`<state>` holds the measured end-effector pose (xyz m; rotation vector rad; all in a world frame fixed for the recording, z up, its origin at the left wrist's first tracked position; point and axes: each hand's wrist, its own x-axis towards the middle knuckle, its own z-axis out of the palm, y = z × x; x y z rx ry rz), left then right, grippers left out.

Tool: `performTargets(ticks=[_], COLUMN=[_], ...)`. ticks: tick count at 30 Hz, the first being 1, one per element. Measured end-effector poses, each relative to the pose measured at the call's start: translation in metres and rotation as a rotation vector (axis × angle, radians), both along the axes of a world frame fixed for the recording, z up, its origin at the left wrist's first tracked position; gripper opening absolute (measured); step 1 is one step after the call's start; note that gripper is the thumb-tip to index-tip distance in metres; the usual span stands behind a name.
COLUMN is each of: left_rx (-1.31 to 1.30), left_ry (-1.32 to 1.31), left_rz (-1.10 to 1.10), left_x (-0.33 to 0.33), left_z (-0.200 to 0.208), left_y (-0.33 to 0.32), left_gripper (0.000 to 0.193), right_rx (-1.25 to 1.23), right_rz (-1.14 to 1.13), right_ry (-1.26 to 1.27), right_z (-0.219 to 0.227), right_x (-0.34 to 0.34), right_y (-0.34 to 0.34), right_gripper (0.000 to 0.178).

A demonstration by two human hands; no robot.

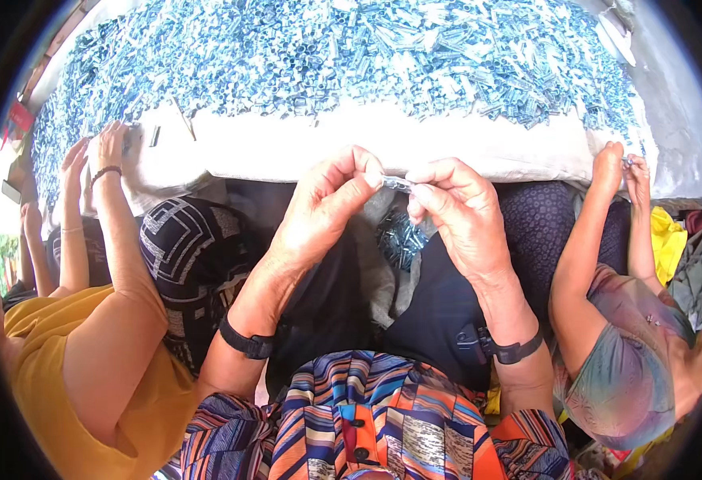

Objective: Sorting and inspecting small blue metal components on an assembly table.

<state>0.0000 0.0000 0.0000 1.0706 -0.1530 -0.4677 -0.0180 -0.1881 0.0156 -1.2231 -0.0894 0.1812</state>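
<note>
A small, clear, shiny tube-like piece (396, 183) is stretched between my two hands, in front of the table's near edge. My left hand (327, 204) pinches its left end between thumb and forefinger. At the other end, the thumb and forefinger of my right hand (464, 220) are closed on it. Below my hands, between my knees, lies a heap of similar shiny pieces (403, 240) on pale cloth. Beyond the table edge spreads a broad pile of small bluish, see-through pieces (351, 60). Whether they are plastic or metal I cannot tell.
White cloth (287, 148) covers the table's near strip. At the left sits a person in a mustard top (111, 376), hands at the table edge. To the right another person (615, 360) holds a small piece in both hands. Yellow fabric (667, 244) lies at far right.
</note>
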Motion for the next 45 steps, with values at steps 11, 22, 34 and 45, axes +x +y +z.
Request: performTargets(ticks=[11,22,34,45], left_rx=[0.073,-0.092,0.911,1.474], left_ry=[-0.125,-0.069,-0.447,-0.663], left_rz=[-0.075,-0.01,0.099,0.516], left_x=[-0.009,-0.019,0.015,0.055], left_z=[-0.004,-0.016,0.002,-0.015], left_y=[0.0,-0.011,0.037,0.026], left_gripper=[0.011,0.014,0.009,0.024], right_rx=[-0.071,-0.218,-0.61,-1.22], right_rz=[0.171,0.069,0.296,-0.188], right_ry=[0.164,-0.001,-0.038,-0.718], right_z=[0.007,0.01,0.011,-0.002], right_x=[-0.006,-0.017,0.005,0.145], right_y=[-0.013,0.004,-0.024,0.033], right_gripper=[0.009,0.006,0.016,0.028])
